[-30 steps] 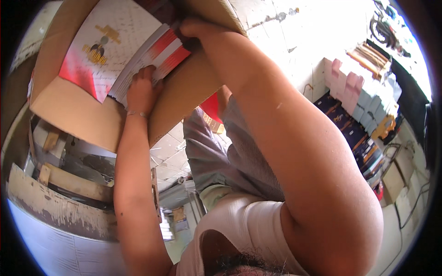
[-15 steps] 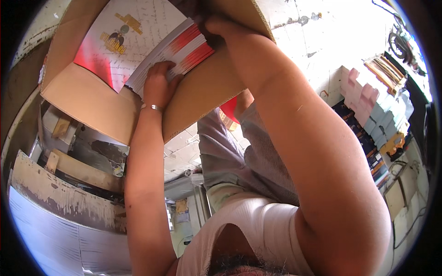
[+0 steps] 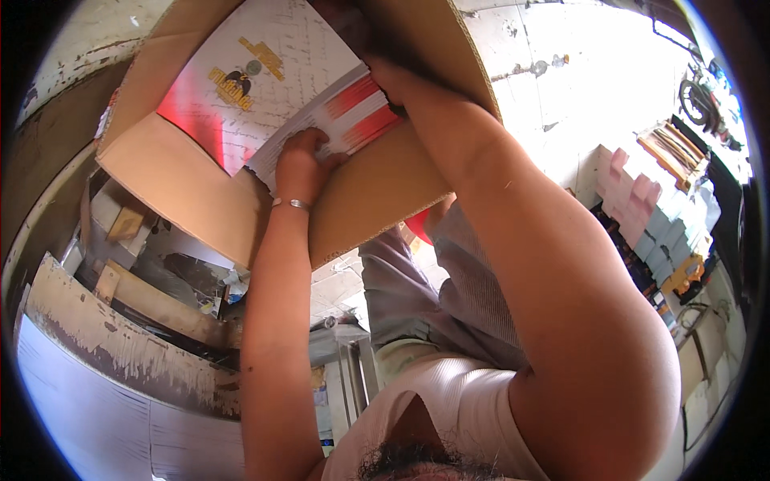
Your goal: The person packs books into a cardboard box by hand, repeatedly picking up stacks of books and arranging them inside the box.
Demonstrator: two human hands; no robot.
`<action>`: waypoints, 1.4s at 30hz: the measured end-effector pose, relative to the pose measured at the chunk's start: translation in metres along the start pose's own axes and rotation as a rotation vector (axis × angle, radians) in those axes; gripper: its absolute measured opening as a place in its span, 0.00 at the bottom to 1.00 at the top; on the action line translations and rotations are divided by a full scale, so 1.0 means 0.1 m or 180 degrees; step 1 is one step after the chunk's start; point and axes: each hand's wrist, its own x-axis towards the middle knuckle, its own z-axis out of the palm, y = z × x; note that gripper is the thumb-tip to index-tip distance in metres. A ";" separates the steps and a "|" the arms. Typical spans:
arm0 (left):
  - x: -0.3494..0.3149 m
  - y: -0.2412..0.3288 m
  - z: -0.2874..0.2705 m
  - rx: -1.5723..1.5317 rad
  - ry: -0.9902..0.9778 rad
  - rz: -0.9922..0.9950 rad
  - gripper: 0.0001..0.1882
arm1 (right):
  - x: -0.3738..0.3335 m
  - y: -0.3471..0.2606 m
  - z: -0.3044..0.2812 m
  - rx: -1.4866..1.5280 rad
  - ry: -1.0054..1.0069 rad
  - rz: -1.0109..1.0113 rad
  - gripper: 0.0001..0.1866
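Note:
An open cardboard box (image 3: 172,180) tilts in front of me at the upper left. Inside it lies a thick stack of booklets (image 3: 273,88), with white and red covers and yellow print; their layered edges face me. My left hand (image 3: 303,164) presses on those edges, fingers bent over them and thumb apart, a silver bracelet at the wrist. Reaching over the right wall of the box, my right hand (image 3: 389,80) is at the right end of the stack. Its fingers are lost in the dark shadow there.
Stacks of pink and pale blue paper (image 3: 642,200) stand on the right, with a motorcycle (image 3: 698,96) beyond. A worn, paint-chipped ledge (image 3: 120,337) and white sheets (image 3: 80,409) are at the lower left. Pale floor tiles (image 3: 545,48) lie past the box.
The box, the stack and both hands appear slightly further right and lower; nearby surroundings have shifted the same way. My hands keep about the same places on the stack.

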 end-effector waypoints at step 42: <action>-0.99 1.46 -0.68 -0.1149 0.0441 0.0564 0.41 | 0.16 -0.04 -0.21 -0.0544 0.0029 0.0486 0.38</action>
